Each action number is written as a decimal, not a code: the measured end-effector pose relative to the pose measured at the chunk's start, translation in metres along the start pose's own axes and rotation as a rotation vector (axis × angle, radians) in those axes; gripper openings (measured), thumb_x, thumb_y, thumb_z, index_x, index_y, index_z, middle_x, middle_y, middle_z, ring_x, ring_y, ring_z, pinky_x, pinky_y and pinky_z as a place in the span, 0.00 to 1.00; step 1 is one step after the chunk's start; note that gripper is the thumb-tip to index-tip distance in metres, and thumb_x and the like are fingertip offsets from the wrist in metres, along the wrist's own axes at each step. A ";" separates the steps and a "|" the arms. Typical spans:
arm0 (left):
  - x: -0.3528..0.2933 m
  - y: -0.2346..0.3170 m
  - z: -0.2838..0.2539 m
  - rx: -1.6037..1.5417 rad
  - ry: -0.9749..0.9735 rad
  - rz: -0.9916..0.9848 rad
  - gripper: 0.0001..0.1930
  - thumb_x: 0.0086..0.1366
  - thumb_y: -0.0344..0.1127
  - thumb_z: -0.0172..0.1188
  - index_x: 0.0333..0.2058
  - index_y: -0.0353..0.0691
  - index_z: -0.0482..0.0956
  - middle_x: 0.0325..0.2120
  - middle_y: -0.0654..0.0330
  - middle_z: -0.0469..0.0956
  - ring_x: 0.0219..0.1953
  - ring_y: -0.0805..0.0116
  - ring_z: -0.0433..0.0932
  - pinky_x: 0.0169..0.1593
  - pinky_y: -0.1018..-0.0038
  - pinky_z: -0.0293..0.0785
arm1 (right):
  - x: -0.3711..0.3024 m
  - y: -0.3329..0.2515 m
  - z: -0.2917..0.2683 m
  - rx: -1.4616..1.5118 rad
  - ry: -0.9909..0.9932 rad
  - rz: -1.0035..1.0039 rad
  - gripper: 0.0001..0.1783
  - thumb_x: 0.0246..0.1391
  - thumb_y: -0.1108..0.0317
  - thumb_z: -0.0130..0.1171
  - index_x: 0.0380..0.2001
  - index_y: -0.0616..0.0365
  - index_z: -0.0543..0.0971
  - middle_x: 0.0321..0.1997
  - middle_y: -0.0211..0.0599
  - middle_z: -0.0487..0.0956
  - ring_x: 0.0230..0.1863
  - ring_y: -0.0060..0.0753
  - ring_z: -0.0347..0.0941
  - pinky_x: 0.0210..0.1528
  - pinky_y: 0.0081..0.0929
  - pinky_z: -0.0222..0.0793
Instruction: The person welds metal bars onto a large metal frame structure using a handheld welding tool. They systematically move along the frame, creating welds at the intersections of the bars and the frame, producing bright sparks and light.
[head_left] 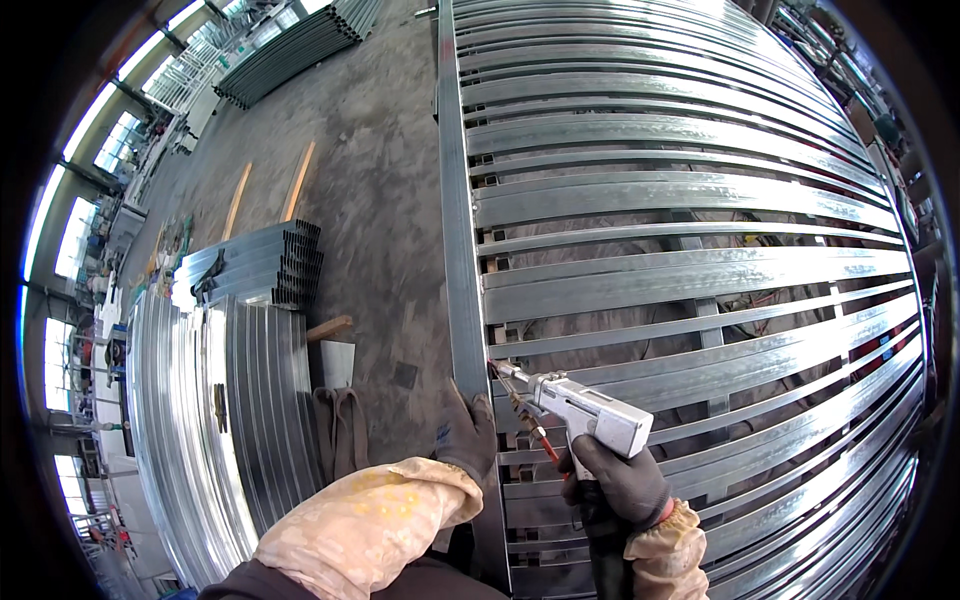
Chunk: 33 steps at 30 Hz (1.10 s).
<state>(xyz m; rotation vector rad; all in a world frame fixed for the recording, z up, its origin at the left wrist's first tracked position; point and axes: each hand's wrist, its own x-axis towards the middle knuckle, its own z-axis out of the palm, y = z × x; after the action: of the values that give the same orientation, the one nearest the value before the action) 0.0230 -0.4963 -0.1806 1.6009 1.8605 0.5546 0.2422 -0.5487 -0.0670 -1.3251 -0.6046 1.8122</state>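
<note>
In my right hand (620,480), in a dark grey glove, is a silver handheld welding gun (600,408) with a black grip. Its narrow nozzle points left, with the tip at the inner edge of a long steel rail (462,250). A thin brass-coloured tube with a red part runs beneath the nozzle. Lower on that same rail, my gloved left hand (466,435) is closed over it, close to the nozzle; some of its fingers are hidden. Many flat steel bars (690,275) run from the rail to the right, like a large grille.
Left of the rail is a concrete floor (380,200). Stacked ribbed metal profiles (270,400) lie there, beside a brown cloth (342,430) and two wooden strips (299,182). More tubes (295,55) are stacked farther off. Cables (760,300) show beneath the bars.
</note>
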 end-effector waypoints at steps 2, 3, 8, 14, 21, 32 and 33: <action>0.000 -0.001 0.002 -0.010 0.004 0.002 0.34 0.74 0.44 0.47 0.68 0.23 0.51 0.63 0.27 0.62 0.66 0.33 0.63 0.67 0.55 0.60 | -0.002 -0.001 0.000 0.014 -0.002 0.026 0.20 0.67 0.64 0.55 0.57 0.64 0.72 0.33 0.33 0.80 0.27 0.23 0.77 0.28 0.23 0.75; 0.000 -0.002 0.003 -0.015 0.005 0.003 0.34 0.74 0.44 0.47 0.68 0.23 0.51 0.63 0.27 0.62 0.66 0.33 0.63 0.67 0.55 0.60 | -0.003 -0.002 0.000 0.020 -0.002 0.038 0.20 0.67 0.64 0.55 0.57 0.63 0.72 0.32 0.33 0.80 0.28 0.22 0.77 0.28 0.23 0.74; 0.001 -0.003 0.004 0.020 0.017 0.009 0.34 0.73 0.43 0.47 0.67 0.23 0.52 0.62 0.28 0.63 0.65 0.32 0.64 0.66 0.54 0.61 | 0.000 -0.001 0.000 0.030 -0.021 0.063 0.20 0.67 0.66 0.54 0.58 0.63 0.70 0.31 0.37 0.80 0.24 0.28 0.79 0.26 0.25 0.74; 0.004 -0.019 0.009 0.103 0.042 0.035 0.34 0.73 0.45 0.46 0.67 0.25 0.52 0.61 0.29 0.65 0.62 0.31 0.66 0.65 0.53 0.62 | -0.002 0.000 0.003 0.033 -0.010 0.001 0.21 0.67 0.65 0.54 0.59 0.63 0.70 0.34 0.38 0.81 0.26 0.28 0.79 0.27 0.25 0.75; -0.002 0.000 -0.001 0.047 -0.002 -0.034 0.35 0.74 0.46 0.46 0.69 0.27 0.49 0.66 0.30 0.59 0.68 0.34 0.59 0.69 0.54 0.57 | 0.000 -0.027 -0.006 0.091 0.165 -0.100 0.17 0.68 0.61 0.52 0.44 0.67 0.78 0.27 0.41 0.82 0.22 0.30 0.79 0.25 0.25 0.72; 0.000 -0.014 0.004 0.040 0.055 0.086 0.35 0.74 0.44 0.47 0.69 0.25 0.48 0.66 0.29 0.58 0.70 0.36 0.58 0.70 0.56 0.55 | 0.068 -0.020 -0.013 0.186 0.092 -0.095 0.19 0.68 0.56 0.55 0.40 0.64 0.79 0.30 0.37 0.81 0.20 0.27 0.77 0.21 0.24 0.73; 0.001 -0.016 0.005 0.042 0.047 0.084 0.35 0.75 0.44 0.47 0.69 0.25 0.48 0.66 0.29 0.58 0.69 0.36 0.58 0.70 0.56 0.55 | 0.071 -0.020 -0.012 0.182 0.097 -0.084 0.19 0.68 0.56 0.55 0.41 0.64 0.79 0.30 0.37 0.81 0.20 0.27 0.77 0.21 0.25 0.73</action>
<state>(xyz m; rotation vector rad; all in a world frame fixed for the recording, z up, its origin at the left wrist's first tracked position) 0.0148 -0.4989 -0.1943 1.7128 1.8573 0.5984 0.2504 -0.4801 -0.0956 -1.2385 -0.4254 1.6824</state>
